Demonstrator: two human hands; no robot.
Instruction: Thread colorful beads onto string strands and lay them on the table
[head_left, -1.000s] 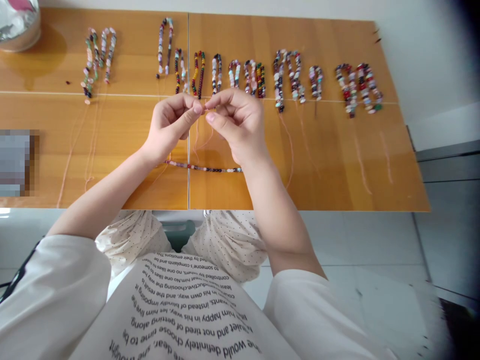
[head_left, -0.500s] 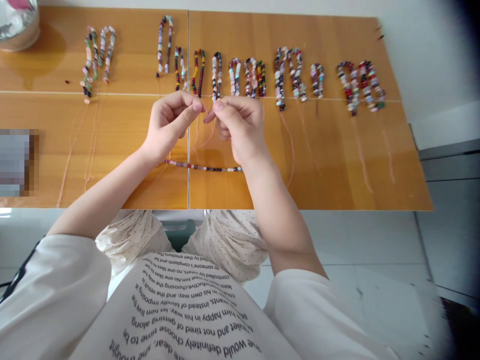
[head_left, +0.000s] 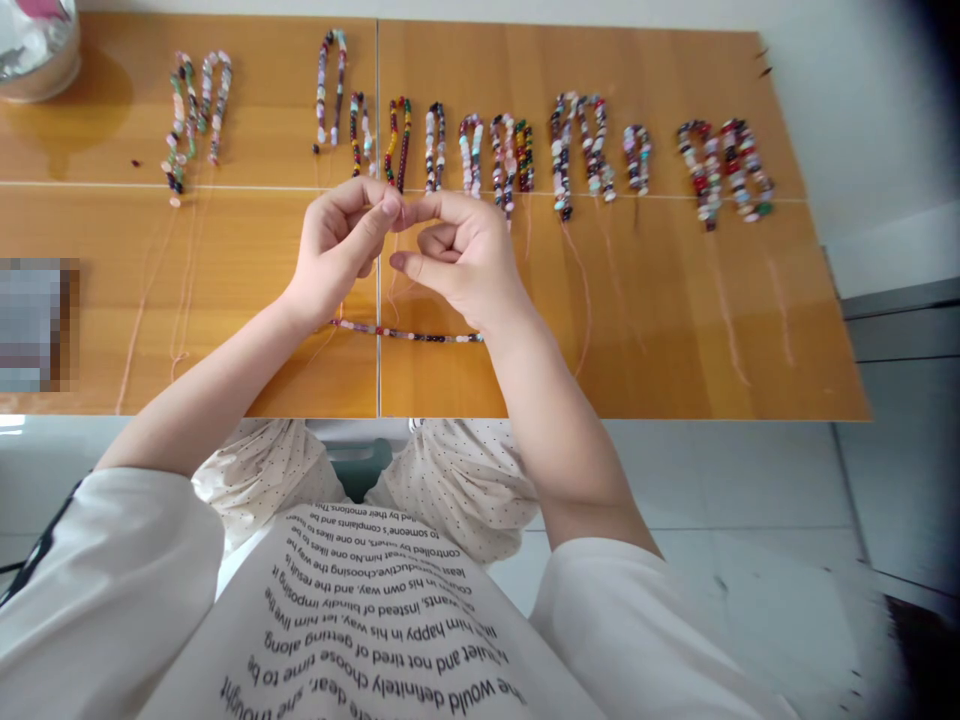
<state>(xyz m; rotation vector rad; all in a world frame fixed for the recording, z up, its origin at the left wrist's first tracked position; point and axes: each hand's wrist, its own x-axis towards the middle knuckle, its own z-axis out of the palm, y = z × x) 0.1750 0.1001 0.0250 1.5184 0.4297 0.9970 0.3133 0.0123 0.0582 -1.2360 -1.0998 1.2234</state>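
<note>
Above the table, my left hand point(head_left: 341, 245) pinches a thin pink thread point(head_left: 393, 285) between thumb and index finger. My right hand point(head_left: 469, 255) is beside it, its index fingertip touching the left fingertips and its thumb held apart below; nothing shows between its fingers. Loose thread hangs beneath the fingertips. Nearer the table's front edge lies a strand of small mixed beads point(head_left: 420, 337), running from under my left wrist to my right forearm.
Looped bead strands lie in a row along the back, among them a multicoloured one point(head_left: 561, 165) and a red one point(head_left: 742, 170), threads trailing forward. A bowl point(head_left: 45, 60) stands at the back left. A blurred flat object point(head_left: 28, 325) lies at the left edge.
My right thumb has dropped away from its index finger, opening the pinch. The right index finger has moved left to touch the left fingertips. My left hand has hardly moved.
</note>
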